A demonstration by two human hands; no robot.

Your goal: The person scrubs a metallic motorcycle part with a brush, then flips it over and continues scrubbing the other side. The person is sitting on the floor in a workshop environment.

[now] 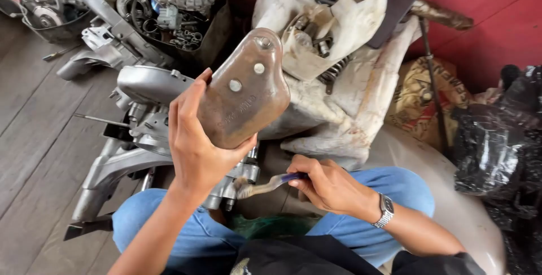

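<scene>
I hold the rusty cover [244,91] up in my left hand [195,139], fingers closed on its lower edge, face tilted toward me. My right hand [330,183] grips a toothbrush [265,185] below it, over the engine [141,134].

a rusty brown metal cover [244,91] with three round bolts is standing tilted upright in the left hand [195,139]; a worn toothbrush [265,185] is lying level in the right hand [330,185].

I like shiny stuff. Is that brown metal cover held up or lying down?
Held up: the left hand grips the rusty brown metal cover above the engine parts.
</scene>
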